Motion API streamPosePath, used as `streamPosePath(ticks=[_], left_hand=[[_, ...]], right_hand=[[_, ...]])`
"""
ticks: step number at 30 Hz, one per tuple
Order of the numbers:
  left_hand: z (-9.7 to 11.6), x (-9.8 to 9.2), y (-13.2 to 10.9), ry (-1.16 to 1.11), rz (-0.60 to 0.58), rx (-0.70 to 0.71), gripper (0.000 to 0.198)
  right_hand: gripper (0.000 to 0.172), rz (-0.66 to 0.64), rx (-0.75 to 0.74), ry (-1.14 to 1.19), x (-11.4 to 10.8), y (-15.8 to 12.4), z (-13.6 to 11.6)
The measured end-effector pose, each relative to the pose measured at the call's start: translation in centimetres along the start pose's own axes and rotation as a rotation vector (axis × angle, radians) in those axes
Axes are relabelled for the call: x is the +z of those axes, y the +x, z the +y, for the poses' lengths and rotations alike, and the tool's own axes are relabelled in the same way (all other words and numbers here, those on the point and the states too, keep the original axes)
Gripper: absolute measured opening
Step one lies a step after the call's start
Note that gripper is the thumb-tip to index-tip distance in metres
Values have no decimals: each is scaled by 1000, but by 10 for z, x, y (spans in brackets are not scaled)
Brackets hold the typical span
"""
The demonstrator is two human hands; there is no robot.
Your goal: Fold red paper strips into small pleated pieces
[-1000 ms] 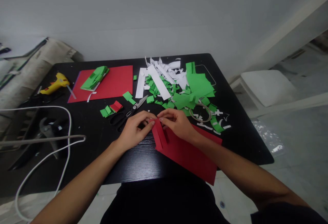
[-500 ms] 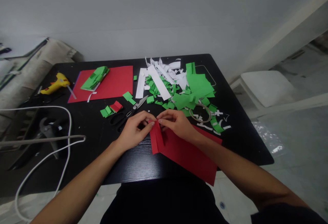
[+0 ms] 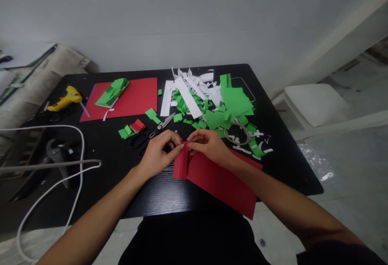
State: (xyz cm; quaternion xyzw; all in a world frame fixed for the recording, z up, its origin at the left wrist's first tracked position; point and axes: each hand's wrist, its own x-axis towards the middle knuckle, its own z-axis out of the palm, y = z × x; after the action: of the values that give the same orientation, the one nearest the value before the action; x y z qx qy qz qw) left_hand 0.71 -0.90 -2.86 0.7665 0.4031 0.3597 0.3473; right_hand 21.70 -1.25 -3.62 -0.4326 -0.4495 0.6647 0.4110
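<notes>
Between my fingers is a folded strip of red paper (image 3: 180, 166), standing near the front of the table. My left hand (image 3: 160, 151) pinches its top end between thumb and fingers. Closed in a pinch at the same top end, my right hand (image 3: 207, 145) has its fingertips close to the left thumb. Under my right hand and forearm lies a large red sheet (image 3: 224, 186), one corner reaching past the table's front edge. Black-handled scissors (image 3: 151, 134) lie just beyond my left hand, partly covered by it.
A pile of green scraps (image 3: 236, 101) and white paper strips (image 3: 188, 97) covers the back middle. At the left are a yellow glue gun (image 3: 67, 99), another red sheet (image 3: 141, 95) with folded green paper (image 3: 112, 92), and a white cable (image 3: 81, 151). A tape ring (image 3: 249, 135) lies right.
The folded red strip has turned between my fingers and shifted slightly left, showing a flatter, narrower face. Both hands stay nearly in place.
</notes>
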Motion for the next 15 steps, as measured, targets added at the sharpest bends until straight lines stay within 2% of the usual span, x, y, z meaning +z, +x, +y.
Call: streamPosePath(ticks=[15], left_hand=[[2, -3, 0, 88, -26, 101, 10]], right_hand=[[21, 147, -20, 91, 1, 1, -1]])
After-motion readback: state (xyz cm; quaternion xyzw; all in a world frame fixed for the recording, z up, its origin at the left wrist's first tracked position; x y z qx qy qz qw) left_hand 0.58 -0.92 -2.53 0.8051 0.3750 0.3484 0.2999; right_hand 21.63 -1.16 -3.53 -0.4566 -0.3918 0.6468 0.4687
